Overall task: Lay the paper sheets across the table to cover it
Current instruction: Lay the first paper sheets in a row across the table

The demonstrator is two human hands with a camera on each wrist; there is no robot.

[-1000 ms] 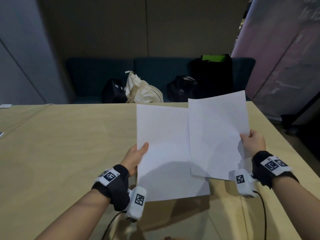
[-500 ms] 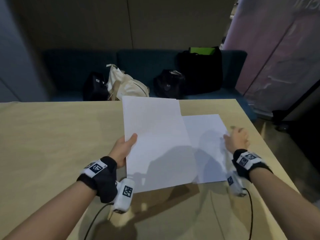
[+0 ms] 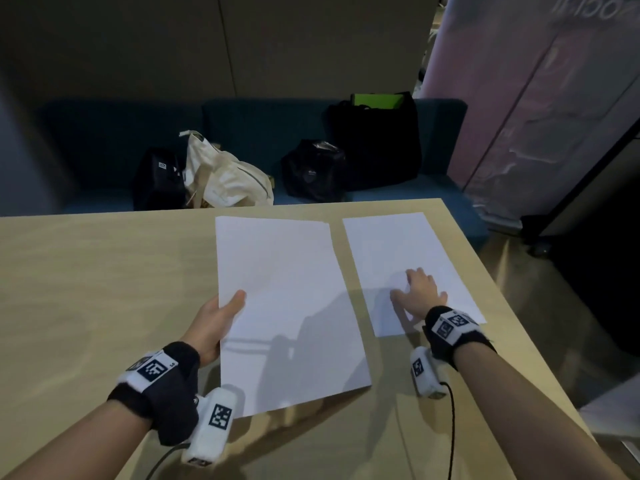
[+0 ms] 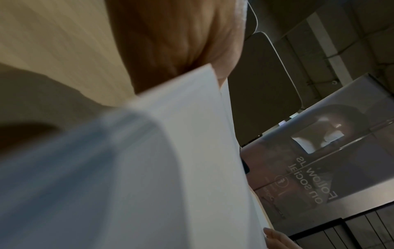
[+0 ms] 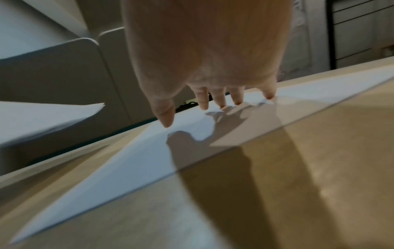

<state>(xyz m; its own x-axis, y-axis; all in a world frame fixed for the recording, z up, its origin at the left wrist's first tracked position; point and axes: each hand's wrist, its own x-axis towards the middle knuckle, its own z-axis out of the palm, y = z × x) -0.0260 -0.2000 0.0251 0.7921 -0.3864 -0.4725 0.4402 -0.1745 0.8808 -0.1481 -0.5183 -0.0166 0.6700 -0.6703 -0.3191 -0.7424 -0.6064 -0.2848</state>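
Observation:
A stack of white paper sheets (image 3: 287, 306) hangs above the light wooden table (image 3: 86, 289), and my left hand (image 3: 216, 320) grips its left edge, thumb on top. The left wrist view shows the same stack (image 4: 181, 151) from below with a fingertip under it. One single white sheet (image 3: 398, 251) lies flat on the table near the far right corner. My right hand (image 3: 417, 291) rests on that sheet with straight, spread fingers. In the right wrist view the fingertips (image 5: 203, 104) touch the flat sheet (image 5: 127, 160).
The table's right edge (image 3: 519, 323) and far edge (image 3: 311, 203) run close to the laid sheet. Behind the table a dark blue sofa (image 3: 104, 140) holds a cream bag (image 3: 225, 181) and black bags (image 3: 377, 140). A banner (image 3: 540, 98) stands at the right.
My right hand lowered its single sheet from the air onto the table near the right corner and now lies flat on it. The left hand kept hold of the stack.

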